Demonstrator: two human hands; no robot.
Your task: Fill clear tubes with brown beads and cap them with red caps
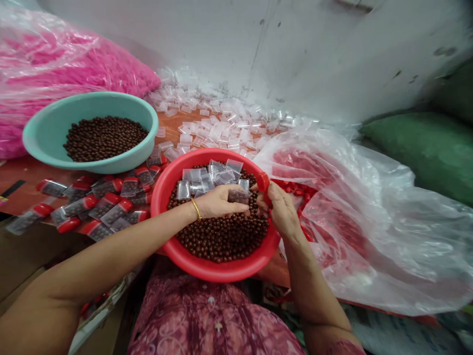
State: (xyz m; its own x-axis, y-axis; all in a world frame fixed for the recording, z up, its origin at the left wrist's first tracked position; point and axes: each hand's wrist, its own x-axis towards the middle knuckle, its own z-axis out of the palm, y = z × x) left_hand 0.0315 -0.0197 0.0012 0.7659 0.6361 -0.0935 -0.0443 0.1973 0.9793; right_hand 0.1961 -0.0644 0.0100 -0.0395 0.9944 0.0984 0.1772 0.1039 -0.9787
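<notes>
A red bowl (192, 264) in front of me holds many brown beads and several small clear bags. My left hand (218, 202) is over the bowl, fingers closed on a small clear bag (238, 196) filled with brown beads. My right hand (281, 209) is at the bowl's right rim, pinching a red clip (263, 182) at the end of that bag. A gold bangle sits on my left wrist.
A teal bowl (48, 143) of brown beads stands at the left. Filled bags with red clips (103, 204) lie between the bowls. Empty clear bags (218, 123) are heaped behind. A clear plastic sack of red clips (332, 197) lies right, a pink-filled sack (55, 64) far left, green sacks (424, 148) far right.
</notes>
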